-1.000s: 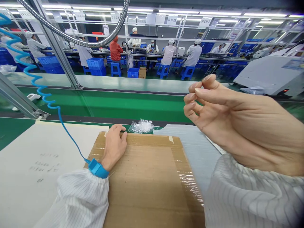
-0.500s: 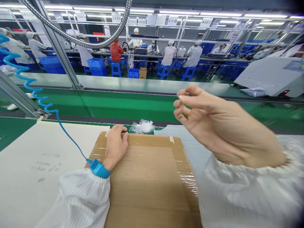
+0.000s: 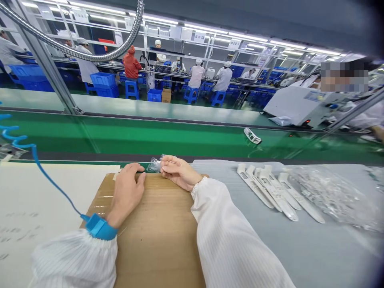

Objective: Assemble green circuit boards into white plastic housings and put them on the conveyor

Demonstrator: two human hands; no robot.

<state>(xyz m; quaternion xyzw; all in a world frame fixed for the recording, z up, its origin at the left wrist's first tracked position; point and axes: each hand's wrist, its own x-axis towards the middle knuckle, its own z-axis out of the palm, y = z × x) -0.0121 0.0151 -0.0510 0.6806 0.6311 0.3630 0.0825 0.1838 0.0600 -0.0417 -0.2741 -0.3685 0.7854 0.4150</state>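
Observation:
A flat brown cardboard sheet [image 3: 159,232] lies before me, clear tape along its left edge. My left hand [image 3: 127,192] rests on its upper left corner, fingers loosely bent and apart, holding nothing. A blue wrist strap [image 3: 101,227] with a coiled cord circles that wrist. At the cardboard's far edge, my right hand [image 3: 180,172] has its fingers pinched together on a crumpled piece of clear plastic film [image 3: 154,165]. The hand covers part of the film.
Right of the cardboard, several white slotted strips [image 3: 267,188] lie on a grey foam sheet, beside a clear bag of small parts [image 3: 336,198]. Beyond runs a green conveyor belt [image 3: 144,134] carrying a white curved part [image 3: 252,136]. A person sits behind the white machine [image 3: 300,102].
My right hand has come down from the raised position on the right to the plastic film. My left hand stays on the cardboard. The view has turned right, and a white part shows on the belt.

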